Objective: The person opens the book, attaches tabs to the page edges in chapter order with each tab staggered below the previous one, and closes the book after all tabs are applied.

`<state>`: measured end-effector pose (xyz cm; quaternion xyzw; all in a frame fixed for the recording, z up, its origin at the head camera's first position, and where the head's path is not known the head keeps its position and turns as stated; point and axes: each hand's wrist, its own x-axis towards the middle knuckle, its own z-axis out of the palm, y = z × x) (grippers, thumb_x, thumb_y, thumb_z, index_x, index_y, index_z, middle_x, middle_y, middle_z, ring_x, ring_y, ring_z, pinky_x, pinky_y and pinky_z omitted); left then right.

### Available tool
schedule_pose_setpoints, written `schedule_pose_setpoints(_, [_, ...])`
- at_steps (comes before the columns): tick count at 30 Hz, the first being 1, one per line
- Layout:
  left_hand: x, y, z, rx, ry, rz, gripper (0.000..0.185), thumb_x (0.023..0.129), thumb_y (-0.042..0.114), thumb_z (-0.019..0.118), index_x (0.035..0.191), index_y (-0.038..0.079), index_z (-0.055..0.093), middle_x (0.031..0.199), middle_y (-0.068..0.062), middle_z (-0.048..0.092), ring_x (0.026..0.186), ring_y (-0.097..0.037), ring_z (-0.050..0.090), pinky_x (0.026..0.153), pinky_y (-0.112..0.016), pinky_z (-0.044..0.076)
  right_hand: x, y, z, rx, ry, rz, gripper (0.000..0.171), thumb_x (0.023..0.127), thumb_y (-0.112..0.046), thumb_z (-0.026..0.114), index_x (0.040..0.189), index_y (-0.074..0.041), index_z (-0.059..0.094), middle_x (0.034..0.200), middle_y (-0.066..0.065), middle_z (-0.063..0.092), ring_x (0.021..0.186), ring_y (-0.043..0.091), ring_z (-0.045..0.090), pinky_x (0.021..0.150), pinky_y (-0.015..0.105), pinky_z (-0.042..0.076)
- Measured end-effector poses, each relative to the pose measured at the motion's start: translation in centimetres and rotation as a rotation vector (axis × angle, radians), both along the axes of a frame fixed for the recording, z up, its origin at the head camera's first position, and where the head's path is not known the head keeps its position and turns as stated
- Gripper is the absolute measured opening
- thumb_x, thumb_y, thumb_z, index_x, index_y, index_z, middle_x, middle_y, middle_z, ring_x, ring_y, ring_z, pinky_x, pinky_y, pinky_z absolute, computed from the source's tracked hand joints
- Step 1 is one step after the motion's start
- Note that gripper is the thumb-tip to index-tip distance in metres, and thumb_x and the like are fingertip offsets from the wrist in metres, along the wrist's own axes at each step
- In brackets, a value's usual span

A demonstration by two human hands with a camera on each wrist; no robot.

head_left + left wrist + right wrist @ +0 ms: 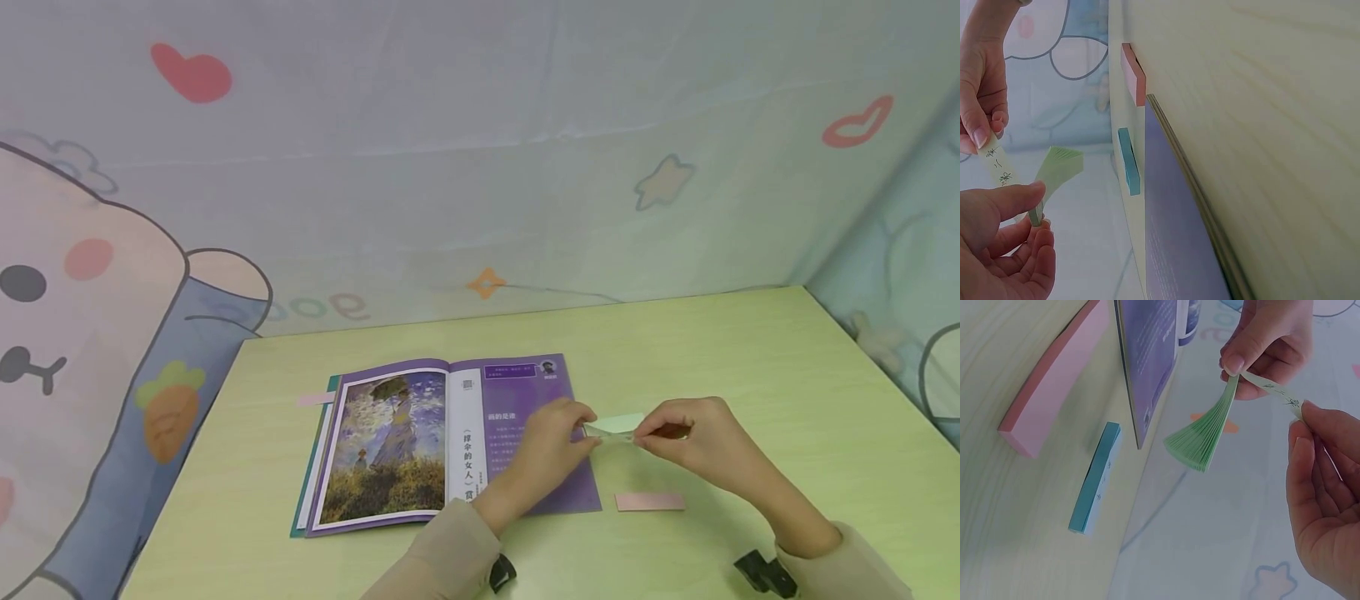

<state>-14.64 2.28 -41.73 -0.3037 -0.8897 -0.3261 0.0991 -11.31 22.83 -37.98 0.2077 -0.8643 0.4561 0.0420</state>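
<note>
My left hand [553, 442] pinches one end of a green sticky-note pad [1200, 434], whose loose end fans out in many thin sheets. Between thumb and forefinger, my right hand [701, 437] holds the far end of the pad's top strip [999, 162], which carries handwriting. That strip is lifted away from the pad, and its other end stays at the left fingers. Below the hands lies a pink sticky-note pad [649, 502]. A blue sticky-note pad [1095, 478] shows on the table in both wrist views. An open book [390, 450] lies partly under the left forearm.
A pink tab [317, 399] sticks out from the book's left edge. The yellowish wooden table [825, 400] meets a printed cloth [450, 167] at its back edge. Dark wrist-worn devices [765, 573] show near the sleeves.
</note>
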Motion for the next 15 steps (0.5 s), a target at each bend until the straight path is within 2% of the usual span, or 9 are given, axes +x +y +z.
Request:
schedule_pose_setpoints(7, [-0.06,-0.01,-0.07,-0.010,0.005,-0.007,0.025,0.076,0.016,0.077,0.097,0.006,0.068,0.086,0.001,0.063,0.073,-0.005,0.053,0.067,-0.012,0.042,0.12,0.19,0.15,-0.035,-0.074,-0.009,0.006,0.079,-0.004,0.072,0.082,-0.010,0.072,0.079,-0.005,0.068,0.069,0.012,0.066,0.060,0.026,0.054])
schedule_pose_setpoints(10, [-0.06,0.01,-0.07,-0.016,-0.003,-0.009,0.024,0.076,0.016,0.077,0.097,0.007,0.068,0.085,0.001,0.062,0.073,-0.005,0.053,0.067,-0.012,0.042,0.12,0.30,0.28,-0.049,-0.108,-0.016,0.005,0.080,-0.005,0.072,0.083,-0.009,0.072,0.079,-0.001,0.069,0.070,0.010,0.066,0.061,0.026,0.055])
schedule_pose_setpoints(15, [-0.05,0.08,-0.04,-0.025,-0.010,-0.002,0.024,0.075,0.014,0.077,0.096,0.007,0.069,0.085,0.001,0.063,0.072,-0.005,0.053,0.067,-0.012,0.042,-0.01,0.73,0.45,-0.068,-0.169,-0.058,0.005,0.080,-0.010,0.073,0.083,-0.006,0.072,0.080,0.003,0.069,0.070,0.011,0.065,0.062,0.026,0.054])
